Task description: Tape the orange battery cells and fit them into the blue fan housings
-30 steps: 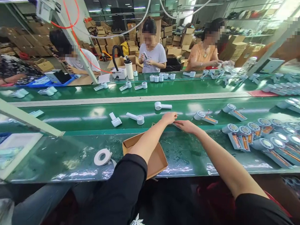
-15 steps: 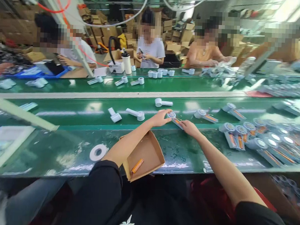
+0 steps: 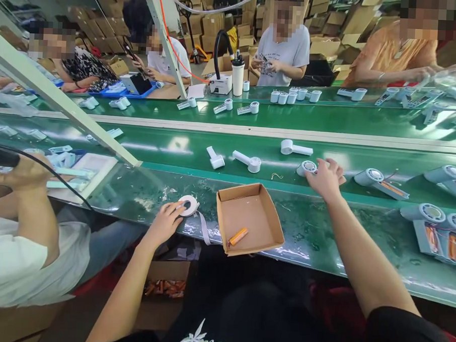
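Observation:
My left hand (image 3: 167,220) reaches onto a roll of white tape (image 3: 189,205) near the table's front edge, its fingers apart and the fingertips touching the roll. A loose tape end (image 3: 204,229) hangs off its right side. My right hand (image 3: 327,179) is curled from above over a light-blue handheld fan (image 3: 307,167) on the green belt; its round head shows, while its handle is hidden under the hand. Between my arms sits a shallow cardboard box (image 3: 254,212) with an orange battery cell (image 3: 237,237) inside.
More fan housings (image 3: 247,161) lie along the belt (image 3: 168,156). Open fans with orange cells (image 3: 431,230) stand at right. A co-worker's arm (image 3: 27,182) is close on my left, and other people sit across the line. A slanted post (image 3: 82,119) crosses the left side.
My left hand has left the fan and moved left and nearer to the tape roll. My right hand has shifted over the fan's handle. The view has swung left.

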`<state>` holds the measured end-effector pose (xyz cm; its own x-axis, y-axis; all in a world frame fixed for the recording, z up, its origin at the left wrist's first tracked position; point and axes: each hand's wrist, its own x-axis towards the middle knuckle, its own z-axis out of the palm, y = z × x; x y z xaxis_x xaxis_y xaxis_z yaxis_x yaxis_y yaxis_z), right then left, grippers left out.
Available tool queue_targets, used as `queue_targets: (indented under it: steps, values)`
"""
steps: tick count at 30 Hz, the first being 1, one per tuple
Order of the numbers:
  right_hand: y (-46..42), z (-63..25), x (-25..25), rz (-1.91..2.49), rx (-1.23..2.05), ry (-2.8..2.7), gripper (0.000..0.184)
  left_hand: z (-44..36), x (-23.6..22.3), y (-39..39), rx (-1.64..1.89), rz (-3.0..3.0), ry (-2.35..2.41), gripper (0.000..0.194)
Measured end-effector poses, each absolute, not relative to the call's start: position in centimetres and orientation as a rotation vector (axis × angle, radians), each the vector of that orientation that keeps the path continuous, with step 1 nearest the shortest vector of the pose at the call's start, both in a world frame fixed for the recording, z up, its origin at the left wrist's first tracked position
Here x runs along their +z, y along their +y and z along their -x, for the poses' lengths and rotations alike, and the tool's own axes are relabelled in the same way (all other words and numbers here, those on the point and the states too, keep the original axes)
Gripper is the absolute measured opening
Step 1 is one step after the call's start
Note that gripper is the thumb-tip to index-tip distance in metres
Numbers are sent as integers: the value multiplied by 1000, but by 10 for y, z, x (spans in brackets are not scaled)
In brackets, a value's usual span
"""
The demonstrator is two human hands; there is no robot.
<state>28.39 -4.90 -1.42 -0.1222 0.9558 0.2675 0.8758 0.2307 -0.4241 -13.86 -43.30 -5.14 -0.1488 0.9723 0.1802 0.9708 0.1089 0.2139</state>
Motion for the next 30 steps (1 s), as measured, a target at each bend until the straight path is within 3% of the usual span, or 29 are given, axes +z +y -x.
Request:
queue_targets:
  steps: [2, 5, 7, 9, 14, 18, 20, 23, 26, 30]
  values:
    - [-87, -253, 2, 1439, 426, -2059, 54, 116, -45, -428, 524, -2205, 2335, 24]
    - [-162, -215, 24, 948, 1104, -2254, 52, 75, -14, -418, 775, -2437, 2272, 17]
    - [-211, -199, 34, 628, 1585, -2365, 58, 54, 11, -414, 926, -2553, 2155, 26]
    - [-250, -191, 38, 408, 1788, -2390, 53, 43, 30, -411, 1005, -2629, 2006, 33]
    - [-278, -204, 35, -300, 1736, -2752, 53, 46, 33, -402, 1026, -2667, 1868, 34]
    - [-257, -212, 23, 93, 1207, -3060, 28, 42, 12, -404, 1061, -2545, 1916, 32]
    - [-249, -205, 13, 286, 894, -3076, 27, 35, 2, -405, 1068, -2513, 1893, 30]
    - [-243, -190, -1, 186, 643, -3196, 21, 25, -4, -404, 1060, -2519, 1841, 31]
    - [-234, -187, -4, 169, 889, -3209, 15, 22, -2, -403, 1025, -2541, 1853, 33]
    - [-217, -210, 11, 446, 1519, -2614, 33, 21, 8, -405, 964, -2597, 1850, 33]
